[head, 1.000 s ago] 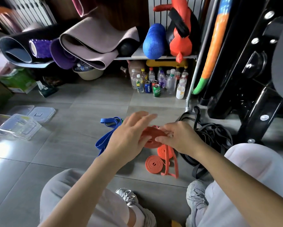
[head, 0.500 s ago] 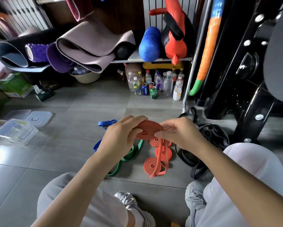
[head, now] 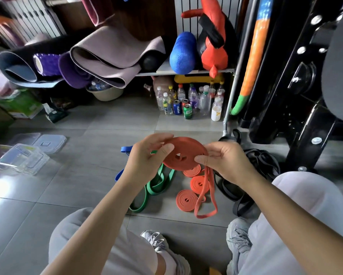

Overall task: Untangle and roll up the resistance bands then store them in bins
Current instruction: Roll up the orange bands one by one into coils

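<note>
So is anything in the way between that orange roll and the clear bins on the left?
Nothing visible blocks it: bare floor tile lies between the orange roll and the clear bins. Only the blue band lies near the left hand.

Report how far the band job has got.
Done: three orange rolls lie coiled on the floor. In hand: the left hand and right hand hold a fourth orange coil, its tail hanging loose. Left: the green band, blue band and black tangle are unrolled, and no band shows in the clear bins.
</note>
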